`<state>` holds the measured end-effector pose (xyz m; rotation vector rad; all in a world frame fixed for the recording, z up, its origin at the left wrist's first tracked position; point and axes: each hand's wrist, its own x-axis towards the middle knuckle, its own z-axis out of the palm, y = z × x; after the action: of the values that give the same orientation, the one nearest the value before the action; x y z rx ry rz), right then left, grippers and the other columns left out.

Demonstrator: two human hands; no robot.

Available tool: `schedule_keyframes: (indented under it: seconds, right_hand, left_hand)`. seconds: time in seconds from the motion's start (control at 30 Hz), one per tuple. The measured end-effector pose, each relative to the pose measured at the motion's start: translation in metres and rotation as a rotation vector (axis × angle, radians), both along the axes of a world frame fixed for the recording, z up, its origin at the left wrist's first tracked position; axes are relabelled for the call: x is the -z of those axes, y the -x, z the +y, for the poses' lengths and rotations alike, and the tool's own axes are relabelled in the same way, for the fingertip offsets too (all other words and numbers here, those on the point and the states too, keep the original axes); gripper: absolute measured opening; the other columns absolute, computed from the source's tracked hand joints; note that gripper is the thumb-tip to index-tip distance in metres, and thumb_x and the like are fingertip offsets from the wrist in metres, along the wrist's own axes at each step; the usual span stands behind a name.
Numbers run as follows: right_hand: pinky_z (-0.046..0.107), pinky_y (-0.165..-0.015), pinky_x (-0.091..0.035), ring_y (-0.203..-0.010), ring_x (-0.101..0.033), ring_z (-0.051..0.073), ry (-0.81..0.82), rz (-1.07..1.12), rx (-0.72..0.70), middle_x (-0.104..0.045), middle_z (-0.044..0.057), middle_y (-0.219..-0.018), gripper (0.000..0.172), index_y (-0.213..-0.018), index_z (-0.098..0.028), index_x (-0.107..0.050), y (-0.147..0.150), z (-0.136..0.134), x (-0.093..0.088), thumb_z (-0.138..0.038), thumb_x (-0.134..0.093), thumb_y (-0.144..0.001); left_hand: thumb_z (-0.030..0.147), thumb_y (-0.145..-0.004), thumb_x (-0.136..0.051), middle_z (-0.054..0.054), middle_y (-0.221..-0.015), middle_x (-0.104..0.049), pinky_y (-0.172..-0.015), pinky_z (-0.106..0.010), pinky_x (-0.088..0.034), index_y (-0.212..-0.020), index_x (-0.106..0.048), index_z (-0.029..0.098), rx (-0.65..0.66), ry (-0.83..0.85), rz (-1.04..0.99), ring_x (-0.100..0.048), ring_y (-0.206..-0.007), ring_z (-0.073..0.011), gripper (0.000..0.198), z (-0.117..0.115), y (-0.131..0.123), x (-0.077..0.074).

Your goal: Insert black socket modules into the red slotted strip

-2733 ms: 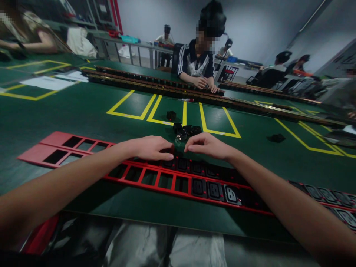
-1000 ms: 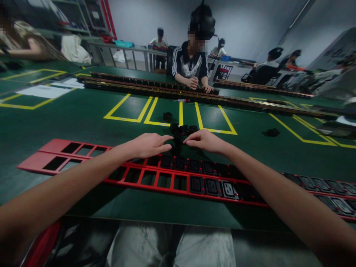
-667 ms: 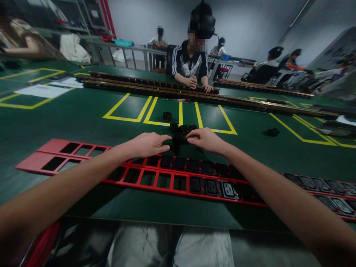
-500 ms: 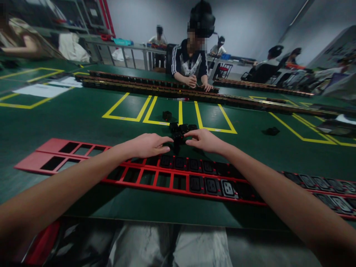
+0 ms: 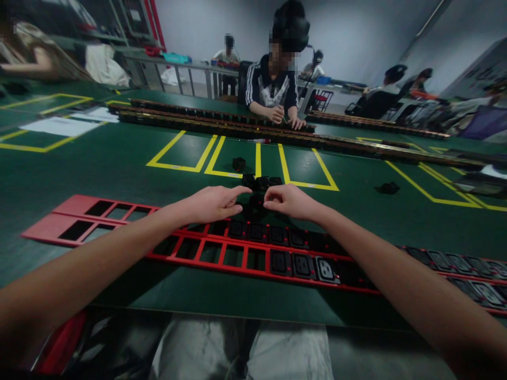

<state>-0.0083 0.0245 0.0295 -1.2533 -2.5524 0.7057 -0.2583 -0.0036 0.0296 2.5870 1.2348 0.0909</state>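
My right hand is closed in a pinch at the right edge of a small black socket, low over the green table. My left hand is on the other side of the socket, index finger stretched out and thumb apart. Its fingertips are close to the socket; I cannot tell whether they touch it. Just beyond the fingers sit several black sockets in a cluster. Nearer to me, beneath my forearms, lies a long red frame with two rows of square openings, several filled with black sockets.
Another black socket stands beyond the cluster, and a dark piece lies at the right. Yellow tape marks the table. Long dark strips cross the far side, where a co-worker's hands work. White papers lie left.
The right fingers have curled in and drawn slightly back from the left. The black socket between my hands has turned or shifted slightly nearer me. The left index finger has lifted a little.
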Motion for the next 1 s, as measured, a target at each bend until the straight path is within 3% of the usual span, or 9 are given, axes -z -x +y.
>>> schedule_keyframes:
  seconds: [0.07,0.17,0.27,0.37,0.63,0.83,0.9,1.0]
  right_hand:
    - [0.026,-0.060,-0.032,-0.059,-0.046,0.011,-0.025,0.022,0.016,-0.052,-0.004,-0.062,0.012,-0.091,-0.015,-0.067,-0.001,0.001,0.000,-0.024,-0.064,-0.084]
    - [0.026,-0.063,-0.035,-0.062,-0.048,0.012,-0.051,0.071,-0.010,-0.053,-0.004,-0.068,0.032,-0.114,-0.015,-0.064,-0.004,0.002,0.001,-0.022,-0.064,-0.083]
    - [0.028,-0.067,-0.037,-0.068,-0.050,0.014,-0.065,0.050,-0.102,-0.057,0.000,-0.077,0.052,-0.135,-0.016,-0.057,-0.004,0.002,0.002,-0.018,-0.061,-0.083]
    - [0.028,-0.069,-0.039,-0.070,-0.051,0.014,-0.050,-0.003,-0.187,-0.060,0.002,-0.082,0.060,-0.143,-0.016,-0.051,-0.004,0.000,0.002,-0.013,-0.058,-0.083]
    - [0.026,-0.059,-0.031,-0.061,-0.047,0.014,-0.074,-0.143,-0.098,-0.050,-0.004,-0.069,0.038,-0.117,-0.019,-0.060,-0.006,0.000,-0.005,-0.022,-0.067,-0.080]
    - [0.029,-0.068,-0.037,-0.081,-0.051,0.018,-0.202,-0.093,-0.113,-0.058,0.006,-0.098,0.031,-0.094,-0.019,-0.054,-0.009,0.003,-0.001,-0.031,-0.074,-0.074]
    - [0.029,-0.067,-0.039,-0.079,-0.052,0.018,-0.164,-0.063,-0.115,-0.057,0.004,-0.094,0.029,-0.093,-0.019,-0.051,-0.009,0.003,-0.001,-0.027,-0.072,-0.075]
    - [0.030,-0.071,-0.043,-0.082,-0.055,0.019,-0.110,-0.027,-0.155,-0.059,0.004,-0.097,0.037,-0.108,-0.019,-0.052,-0.008,0.001,-0.002,-0.023,-0.069,-0.076]
  left_hand:
    - [0.039,-0.096,-0.043,-0.001,-0.081,-0.065,-0.061,-0.026,-0.035,-0.139,-0.045,0.022,-0.008,-0.003,0.004,-0.061,-0.073,-0.0181,0.046,0.001,0.000,0.000]
    - [0.040,-0.096,-0.044,-0.002,-0.083,-0.067,-0.063,-0.027,-0.038,-0.127,-0.053,0.022,0.002,-0.016,0.030,-0.063,-0.076,-0.0195,0.038,0.003,0.001,0.003]
    - [0.039,-0.097,-0.041,-0.006,-0.103,-0.071,-0.073,-0.029,-0.044,-0.123,-0.059,0.023,0.056,-0.016,0.057,-0.066,-0.090,-0.0218,0.035,0.005,0.003,0.007]
    - [0.033,-0.098,-0.039,-0.006,-0.123,-0.068,-0.087,-0.030,-0.046,-0.132,-0.057,0.026,0.113,0.023,0.034,-0.065,-0.106,-0.0219,0.039,0.007,0.005,0.011]
    - [0.033,-0.100,-0.038,-0.007,-0.127,-0.068,-0.091,-0.031,-0.047,-0.137,-0.056,0.024,0.117,0.051,0.040,-0.065,-0.111,-0.0223,0.042,0.008,0.006,0.014]
    - [0.034,-0.099,-0.038,-0.007,-0.121,-0.069,-0.088,-0.031,-0.047,-0.131,-0.060,0.024,0.124,0.046,0.049,-0.066,-0.106,-0.0228,0.039,0.010,0.006,0.015]
    - [0.033,-0.100,-0.038,-0.006,-0.118,-0.070,-0.087,-0.030,-0.047,-0.128,-0.061,0.023,0.127,0.042,0.055,-0.067,-0.104,-0.0221,0.038,0.009,0.006,0.014]
    - [0.032,-0.099,-0.039,-0.005,-0.114,-0.071,-0.083,-0.028,-0.047,-0.125,-0.062,0.023,0.127,0.036,0.060,-0.067,-0.100,-0.0205,0.036,0.009,0.005,0.014]
